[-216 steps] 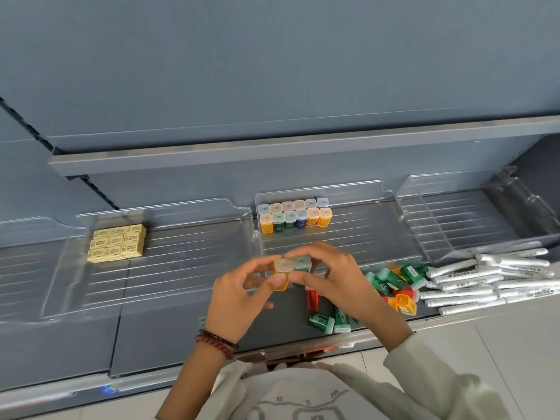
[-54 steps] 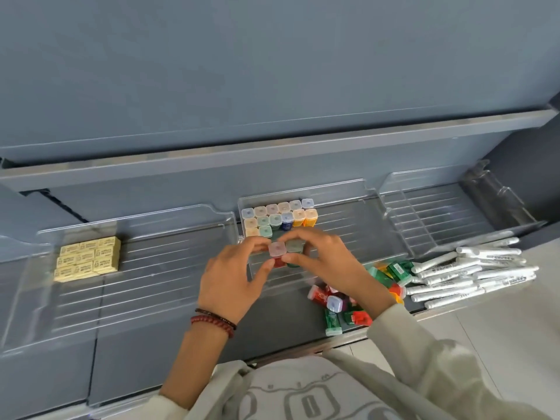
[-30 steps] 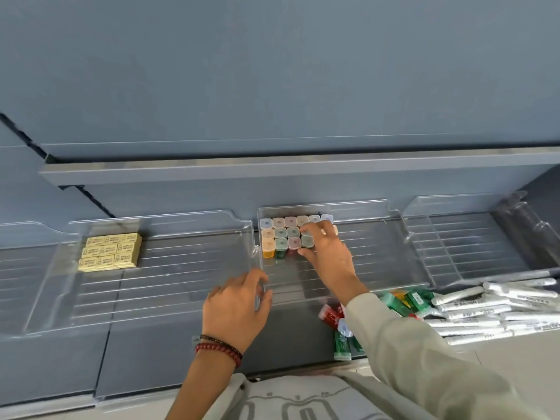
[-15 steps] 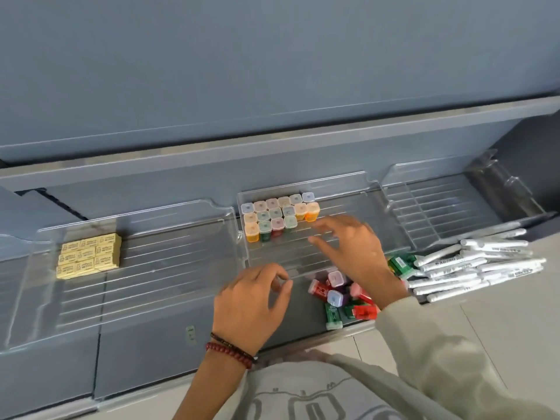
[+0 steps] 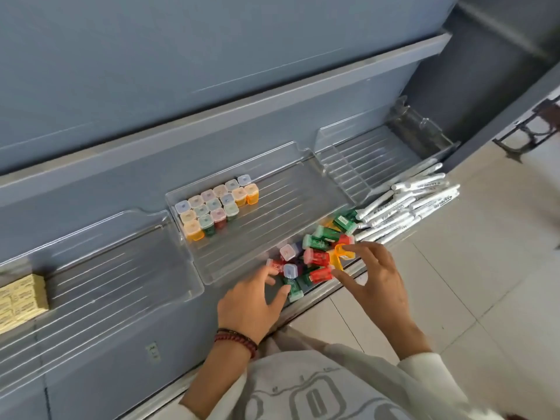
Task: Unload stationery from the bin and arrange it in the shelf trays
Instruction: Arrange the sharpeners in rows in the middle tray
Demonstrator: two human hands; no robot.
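A loose pile of small coloured boxes [image 5: 318,253] with pale caps, red, green, orange and purple, lies on the grey shelf edge in front of the middle clear tray [image 5: 272,237]. Rows of the same boxes [image 5: 216,206] stand upright in that tray's back left corner. My left hand [image 5: 254,301] rests at the pile's left side, fingers spread, its tips touching a red box and a green one. My right hand [image 5: 372,283] hovers at the pile's right side, fingers apart around a red box and an orange one, gripping nothing that I can see.
White marker pens [image 5: 406,204] lie heaped on the shelf edge right of the pile, before the bare right tray [image 5: 372,159]. The left tray [image 5: 106,262] holds yellow eraser blocks [image 5: 21,301]. Tiled floor lies to the right.
My right hand has left the standing rows in the middle tray and come down to the loose pile. The left hand has moved right to the pile too. The view has tilted.
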